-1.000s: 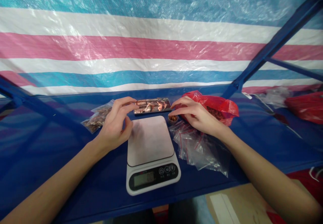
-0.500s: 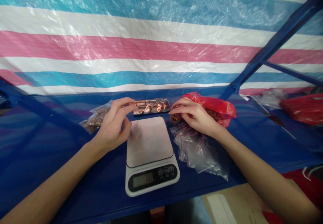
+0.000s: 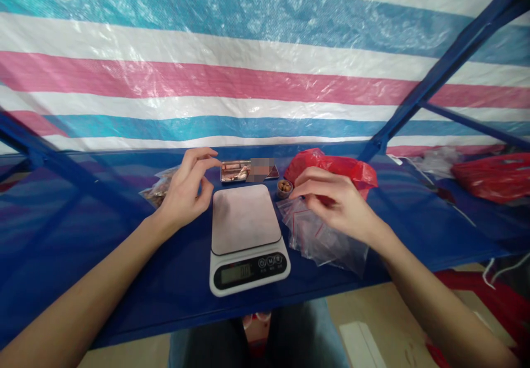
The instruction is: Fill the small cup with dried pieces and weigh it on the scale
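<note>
My left hand [image 3: 191, 190] is open, its fingertips at the left end of a smartphone [image 3: 234, 171] with a picture on its screen. It hides part of a clear bag of brown pieces [image 3: 156, 192]. My right hand [image 3: 337, 198], also open and with loosely bent fingers, hovers over a stack of clear zip bags [image 3: 310, 238]. Its fingertips are close to a small cup of brown pieces [image 3: 284, 189]. Between my hands stands a white kitchen scale [image 3: 246, 221] with a bare plate; its display appears to read 0.0.
Behind the right hand lies an open red plastic bag [image 3: 311, 161]. Another red bag [image 3: 494, 177] rests farther right on the blue shelf [image 3: 178, 279]. Blue metal braces [image 3: 439, 78] slant up at the sides, and a striped tarp [image 3: 248, 83] hangs behind.
My right hand has drawn back from the phone's right end and the cup, toward me and right. My left hand has barely moved. The view has shifted slightly.
</note>
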Action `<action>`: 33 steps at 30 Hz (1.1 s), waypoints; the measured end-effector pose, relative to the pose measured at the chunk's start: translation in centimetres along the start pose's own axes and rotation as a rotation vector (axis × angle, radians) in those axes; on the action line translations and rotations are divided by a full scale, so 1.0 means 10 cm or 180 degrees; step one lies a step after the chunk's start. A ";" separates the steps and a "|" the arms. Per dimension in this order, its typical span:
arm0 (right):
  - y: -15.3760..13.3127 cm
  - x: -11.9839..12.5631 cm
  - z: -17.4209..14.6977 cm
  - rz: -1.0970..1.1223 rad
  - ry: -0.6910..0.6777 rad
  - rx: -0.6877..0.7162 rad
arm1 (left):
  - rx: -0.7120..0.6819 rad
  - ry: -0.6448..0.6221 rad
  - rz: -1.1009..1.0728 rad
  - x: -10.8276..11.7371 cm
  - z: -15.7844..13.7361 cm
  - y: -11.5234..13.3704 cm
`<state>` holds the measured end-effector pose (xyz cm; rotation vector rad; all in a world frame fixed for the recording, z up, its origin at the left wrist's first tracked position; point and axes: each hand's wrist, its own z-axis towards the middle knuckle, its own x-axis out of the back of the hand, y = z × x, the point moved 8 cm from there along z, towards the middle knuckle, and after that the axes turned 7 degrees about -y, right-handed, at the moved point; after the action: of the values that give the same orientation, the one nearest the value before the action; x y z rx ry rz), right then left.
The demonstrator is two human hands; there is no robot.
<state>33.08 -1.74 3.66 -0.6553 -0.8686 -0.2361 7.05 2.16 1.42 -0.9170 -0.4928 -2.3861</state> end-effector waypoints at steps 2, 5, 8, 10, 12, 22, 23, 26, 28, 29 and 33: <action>-0.03 -0.06 -0.09 -0.0249 -0.0070 -0.0145 | -0.0014 -0.0027 -0.0042 -0.01 0.00 0.00; 0.16 -0.18 -0.14 -0.0510 -0.0239 -0.0509 | -0.0019 -0.0083 -0.0111 -0.03 0.01 0.00; 0.42 -0.28 -0.11 -0.0692 -0.0243 -0.0752 | 0.0013 -0.0108 -0.0155 -0.04 0.00 -0.03; 0.55 -0.35 -0.06 -0.0766 -0.0287 -0.0880 | 0.0043 -0.0085 -0.0175 -0.03 -0.01 -0.06; 0.59 -0.40 -0.03 -0.0836 -0.0361 -0.0928 | 0.0080 -0.0043 -0.0186 -0.01 -0.03 -0.10; 0.16 -0.32 0.28 -0.0712 -0.0199 -0.0734 | 0.0220 -0.0001 -0.0166 0.04 -0.05 -0.24; 0.07 -0.35 0.35 -0.0672 -0.0224 -0.0668 | 0.0238 0.0001 -0.0162 0.03 -0.06 -0.25; -0.15 -0.52 0.50 -0.0571 -0.0402 -0.0454 | 0.0279 0.0031 -0.0153 0.04 -0.06 -0.28; -0.24 -0.63 0.55 -0.0465 -0.0547 -0.0288 | 0.0314 0.0058 -0.0137 0.06 -0.06 -0.29; -0.27 -0.66 0.56 -0.0420 -0.0618 -0.0220 | 0.0334 0.0067 -0.0124 0.07 -0.06 -0.30; -0.22 -0.56 0.54 -0.0400 -0.0657 -0.0234 | 0.0416 0.0096 -0.0092 0.09 -0.07 -0.34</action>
<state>25.18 -0.45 2.82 -0.7026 -1.1053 -0.3183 4.11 4.22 1.12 -0.8201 -0.6460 -2.3586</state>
